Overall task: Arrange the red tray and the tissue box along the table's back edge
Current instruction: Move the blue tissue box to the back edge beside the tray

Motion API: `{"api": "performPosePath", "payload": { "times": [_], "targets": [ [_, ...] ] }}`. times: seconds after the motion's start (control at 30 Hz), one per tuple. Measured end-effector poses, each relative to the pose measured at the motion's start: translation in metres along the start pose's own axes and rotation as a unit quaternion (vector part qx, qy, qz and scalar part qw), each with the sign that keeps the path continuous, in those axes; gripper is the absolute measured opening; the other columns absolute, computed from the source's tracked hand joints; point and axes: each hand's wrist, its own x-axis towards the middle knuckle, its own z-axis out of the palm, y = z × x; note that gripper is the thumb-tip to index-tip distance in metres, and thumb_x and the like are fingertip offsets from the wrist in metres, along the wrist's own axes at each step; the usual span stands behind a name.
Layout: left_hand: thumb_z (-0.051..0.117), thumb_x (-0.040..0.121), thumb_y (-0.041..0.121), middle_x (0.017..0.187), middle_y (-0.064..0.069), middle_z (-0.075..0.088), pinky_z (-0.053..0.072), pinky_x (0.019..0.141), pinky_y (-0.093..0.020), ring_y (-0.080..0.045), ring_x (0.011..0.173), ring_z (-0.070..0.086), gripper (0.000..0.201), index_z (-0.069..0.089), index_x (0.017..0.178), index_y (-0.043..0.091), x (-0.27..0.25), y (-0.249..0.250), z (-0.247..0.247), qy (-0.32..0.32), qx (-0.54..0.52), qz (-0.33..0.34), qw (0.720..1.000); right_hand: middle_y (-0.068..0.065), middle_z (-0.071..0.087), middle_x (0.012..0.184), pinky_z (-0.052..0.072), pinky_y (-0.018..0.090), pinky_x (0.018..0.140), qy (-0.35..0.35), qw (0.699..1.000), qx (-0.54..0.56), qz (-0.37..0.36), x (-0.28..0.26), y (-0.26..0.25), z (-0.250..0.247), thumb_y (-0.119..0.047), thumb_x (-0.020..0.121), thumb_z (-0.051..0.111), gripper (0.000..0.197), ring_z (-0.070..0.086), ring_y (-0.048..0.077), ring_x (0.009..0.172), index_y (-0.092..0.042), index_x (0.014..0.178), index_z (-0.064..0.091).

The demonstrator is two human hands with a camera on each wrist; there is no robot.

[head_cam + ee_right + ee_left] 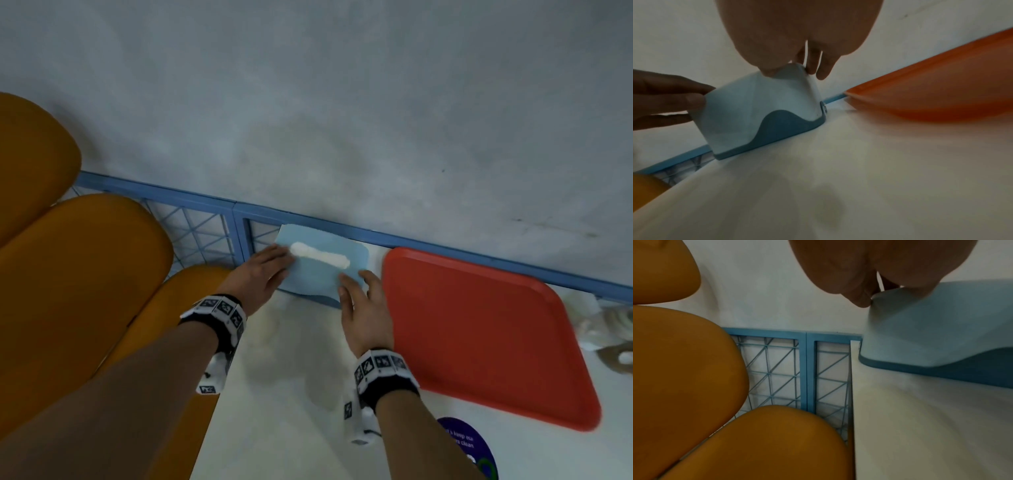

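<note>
With the box (322,263) set against the desk's (284,394) back edge beside the tray (479,329), both hands bracket its ends. The left hand (260,279) and right hand (366,308) each pinch a corner, likely to square it

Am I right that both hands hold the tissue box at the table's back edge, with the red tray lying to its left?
Not quite: the head view shows the red tray lying to the right of the tissue box. The left hand and right hand do hold the box at the table's back edge.
</note>
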Motion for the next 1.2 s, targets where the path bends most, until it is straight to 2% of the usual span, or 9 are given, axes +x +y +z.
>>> {"api": "performPosePath", "payload": {
  "times": [0.1,0.2,0.3,0.43,0.53,0.67,0.8,1.0,1.2],
  "targets": [
    [0.051,0.097,0.014,0.143,-0.012,0.050,0.029,0.113,-0.038,-0.028,0.138,0.038,0.035,0.056,0.132,0.013,0.018,-0.003,-0.002,0.002,-0.002,-0.002,1.000,0.008,0.028,0.157,0.045,0.044,0.101,-0.044,0.998,-0.019,-0.029,0.034,0.010,-0.006,-0.033,0.100,0.043,0.034,0.039,0.029,0.135,-0.029,0.132,0.053],
    [0.049,0.096,0.009,0.144,-0.009,0.049,0.037,0.112,-0.045,-0.028,0.137,0.039,0.035,0.056,0.131,0.015,0.036,-0.005,-0.005,-0.012,-0.007,-0.024,1.000,0.007,0.025,0.158,0.043,0.044,0.102,-0.100,0.994,-0.037,-0.039,0.063,0.015,-0.013,-0.033,0.101,0.041,0.036,0.040,0.030,0.135,-0.029,0.136,0.048],
    [0.049,0.096,0.011,0.145,-0.007,0.048,0.038,0.110,-0.040,-0.027,0.135,0.043,0.036,0.055,0.131,0.017,0.049,-0.002,-0.010,-0.034,0.010,-0.039,0.999,0.004,0.022,0.160,0.040,0.041,0.103,-0.129,0.990,-0.049,-0.028,0.078,0.016,-0.018,-0.035,0.101,0.041,0.039,0.044,0.031,0.132,-0.028,0.140,0.044],
    [0.053,0.094,0.017,0.141,-0.010,0.050,0.046,0.098,-0.042,-0.032,0.124,0.051,0.037,0.053,0.131,0.013,0.055,0.000,-0.017,-0.035,0.036,-0.054,0.997,-0.004,0.011,0.162,0.033,0.041,0.110,-0.152,0.987,-0.054,-0.004,0.083,0.016,-0.015,-0.040,0.100,0.041,0.051,0.028,0.023,0.142,-0.026,0.148,0.029],
    [0.060,0.091,0.025,0.136,-0.011,0.052,0.047,0.098,-0.043,-0.032,0.120,0.051,0.042,0.053,0.130,0.012,0.053,-0.002,-0.021,-0.008,0.035,-0.094,0.995,-0.003,0.006,0.163,0.032,0.043,0.112,-0.151,0.987,-0.061,0.000,0.082,0.017,-0.014,-0.040,0.101,0.038,0.051,0.023,0.023,0.144,-0.026,0.149,0.026],
    [0.061,0.091,0.027,0.127,-0.009,0.057,0.051,0.093,-0.040,-0.030,0.110,0.058,0.035,0.060,0.123,0.012,0.047,-0.006,-0.020,0.010,0.011,-0.118,0.993,0.006,0.020,0.160,0.038,0.046,0.106,-0.137,0.988,-0.071,0.002,0.082,0.018,-0.014,-0.036,0.103,0.035,0.046,0.035,0.030,0.138,-0.028,0.147,0.030],
    [0.059,0.092,0.026,0.133,-0.010,0.056,0.046,0.102,-0.039,-0.028,0.118,0.055,0.034,0.061,0.124,0.012,0.052,-0.005,-0.020,0.002,0.000,-0.118,0.993,0.009,0.032,0.155,0.043,0.048,0.103,-0.131,0.989,-0.072,-0.005,0.082,0.026,-0.010,-0.036,0.103,0.031,0.044,0.042,0.033,0.133,-0.032,0.147,0.029],
    [0.053,0.095,0.024,0.131,-0.012,0.056,0.045,0.099,-0.036,-0.030,0.118,0.054,0.031,0.063,0.122,0.012,0.059,0.004,-0.025,-0.057,0.048,-0.080,0.994,0.006,0.037,0.154,0.045,0.048,0.101,-0.106,0.992,-0.070,0.006,0.078,0.038,-0.013,-0.035,0.102,0.034,0.044,0.043,0.031,0.132,-0.032,0.146,0.032],
    [0.051,0.096,0.023,0.132,-0.011,0.056,0.048,0.098,-0.040,-0.031,0.117,0.055,0.030,0.063,0.121,0.012,0.060,-0.001,-0.029,-0.055,0.054,-0.095,0.992,0.009,0.044,0.148,0.047,0.049,0.098,-0.106,0.992,-0.073,-0.008,0.080,0.028,-0.010,-0.033,0.102,0.034,0.043,0.047,0.032,0.127,-0.029,0.146,0.033]
  ]
}}
